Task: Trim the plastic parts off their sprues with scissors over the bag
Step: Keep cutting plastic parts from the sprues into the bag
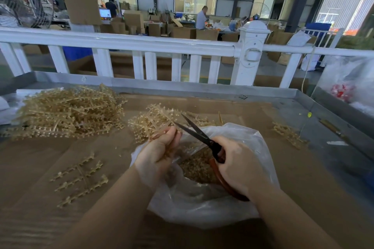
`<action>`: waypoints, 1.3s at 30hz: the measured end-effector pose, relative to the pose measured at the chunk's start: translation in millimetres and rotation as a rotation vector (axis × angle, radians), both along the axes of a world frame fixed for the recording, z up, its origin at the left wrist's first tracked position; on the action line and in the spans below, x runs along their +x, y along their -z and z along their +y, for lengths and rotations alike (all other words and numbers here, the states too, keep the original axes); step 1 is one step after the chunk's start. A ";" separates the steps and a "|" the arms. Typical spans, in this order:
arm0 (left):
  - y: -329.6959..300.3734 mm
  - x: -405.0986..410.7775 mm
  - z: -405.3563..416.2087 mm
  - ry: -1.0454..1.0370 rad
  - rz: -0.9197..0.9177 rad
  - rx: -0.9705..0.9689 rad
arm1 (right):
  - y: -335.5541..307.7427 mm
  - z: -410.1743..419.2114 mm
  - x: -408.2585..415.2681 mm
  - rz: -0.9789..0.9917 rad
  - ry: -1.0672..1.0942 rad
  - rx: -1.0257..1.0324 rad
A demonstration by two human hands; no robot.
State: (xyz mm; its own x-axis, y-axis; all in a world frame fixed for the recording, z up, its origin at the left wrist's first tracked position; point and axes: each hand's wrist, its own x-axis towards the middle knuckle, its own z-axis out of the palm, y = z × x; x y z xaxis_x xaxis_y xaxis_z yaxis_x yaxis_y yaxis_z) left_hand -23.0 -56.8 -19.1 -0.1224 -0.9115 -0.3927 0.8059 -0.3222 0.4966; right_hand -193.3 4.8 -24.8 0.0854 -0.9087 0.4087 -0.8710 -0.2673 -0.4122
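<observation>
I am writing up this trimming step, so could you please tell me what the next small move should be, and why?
Probably close the scissors to snip. The right hand holds them with blades apart at the sprue gripped by the left hand, and both sit above the open bag of trimmed parts, so the cut pieces should drop in.

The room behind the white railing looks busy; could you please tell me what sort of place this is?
Most likely a factory or packing workshop. Stacked cardboard boxes fill the hall beyond the railing, a heap of tan plastic sprues waits on the worktable, and industrial fans stand nearby.
</observation>
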 end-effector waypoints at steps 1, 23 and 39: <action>-0.7 -0.9 0.8 -0.003 -0.019 -0.003 | -1.8 0.6 1.8 -0.069 0.000 0.003; 7.3 -26.4 20.4 0.252 -0.349 -0.193 | -25.0 -4.1 24.4 -0.751 0.037 0.114; 1.8 -12.7 17.9 0.040 -0.594 -0.144 | -17.1 -7.0 26.8 -0.896 0.177 0.184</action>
